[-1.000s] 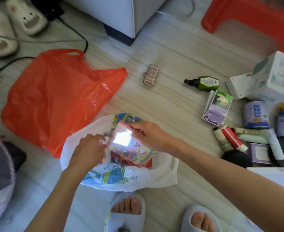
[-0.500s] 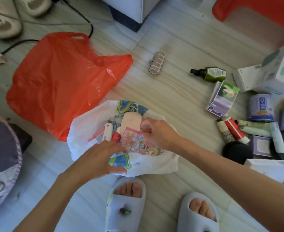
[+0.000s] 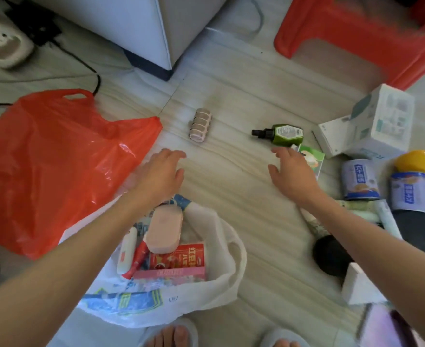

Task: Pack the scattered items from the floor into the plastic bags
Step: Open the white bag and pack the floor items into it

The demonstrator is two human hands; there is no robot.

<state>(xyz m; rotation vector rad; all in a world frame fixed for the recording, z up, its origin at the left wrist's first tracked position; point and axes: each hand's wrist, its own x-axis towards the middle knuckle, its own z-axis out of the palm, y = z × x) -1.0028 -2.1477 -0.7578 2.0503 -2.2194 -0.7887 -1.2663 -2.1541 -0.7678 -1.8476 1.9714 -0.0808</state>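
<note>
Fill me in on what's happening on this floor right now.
A person is packing scattered toiletries and boxes into plastic bags. The white bag lies open by their feet and already holds a pink case, a red box and some tubes. The red bag lies flat beside it. Both hands are empty: the left hand reaches forward over the floor, and the right hand stretches toward the green bottle. A stack of rollers, cans and cartons wait on the floor.
</note>
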